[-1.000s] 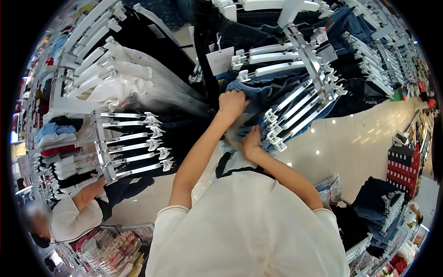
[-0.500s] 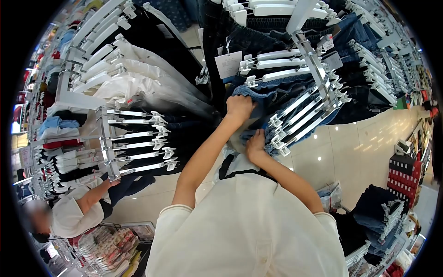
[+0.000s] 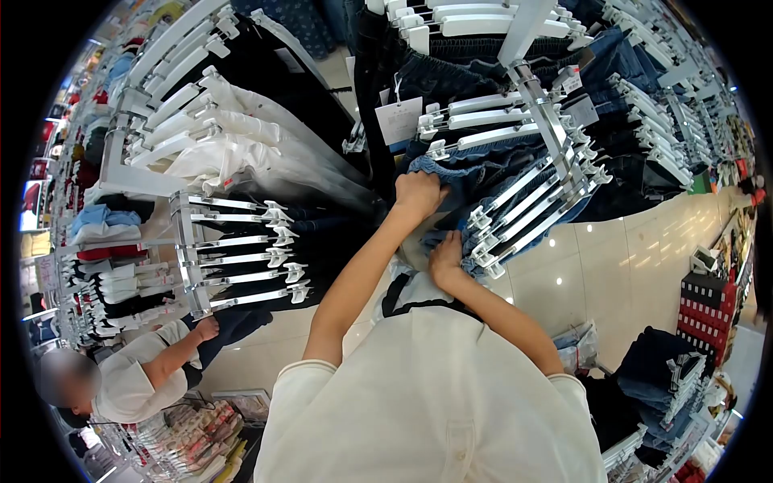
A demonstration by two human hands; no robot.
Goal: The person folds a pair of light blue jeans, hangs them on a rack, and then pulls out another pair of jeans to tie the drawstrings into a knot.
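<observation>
My left hand (image 3: 418,196) is closed on the edge of blue denim jeans (image 3: 457,171) that hang from a white clip hanger (image 3: 495,135). Lower and to the right, my right hand (image 3: 446,256) has its fingers closed on denim (image 3: 475,229) hanging below several slanted hangers (image 3: 515,211). The two hands are a short way apart, with a gap between the garments. A metal rack arm (image 3: 547,121) carries the hangers above them. A white price tag (image 3: 400,121) hangs up and to the left of my left hand.
White trousers (image 3: 250,145) and dark ones on hangers (image 3: 241,241) hang at the left. A co-worker (image 3: 141,370) stands at the lower left by a rack of patterned clothes (image 3: 193,435). Red and black boxes (image 3: 702,310) are stacked at the right. Folded denim (image 3: 656,370) lies at the lower right.
Both my hands keep nearly the same places and grips. The other person's arm at the lower left has moved away from the hanger rack, and their head has shifted right.
</observation>
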